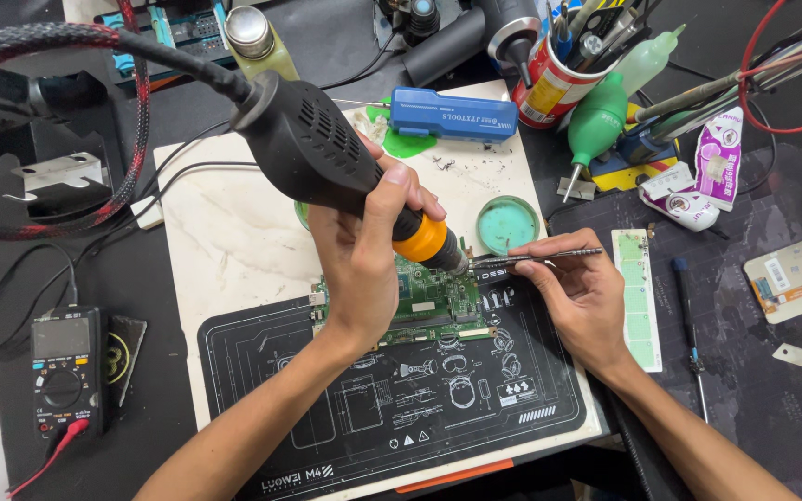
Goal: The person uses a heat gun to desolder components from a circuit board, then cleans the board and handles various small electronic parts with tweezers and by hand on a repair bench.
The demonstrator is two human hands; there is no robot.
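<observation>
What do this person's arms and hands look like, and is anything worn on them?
Both forearms are bare, with no sleeves in view. The left hand and right hand wear no gloves, and no rings, watch or wrist strap can be seen. The fingernails look short.

On my surface [772, 371]: a black multimeter [67, 371] with a red lead at far left, a blue plastic tool case [452, 113] at the top of the pale marble slab [225, 232], a round green tin [507, 224] beside it. A green rubber blower [594, 125] leans by a red cup [549, 88] crammed with tools. A black screwdriver [691, 325] lies right of a green strip [638, 297].
</observation>
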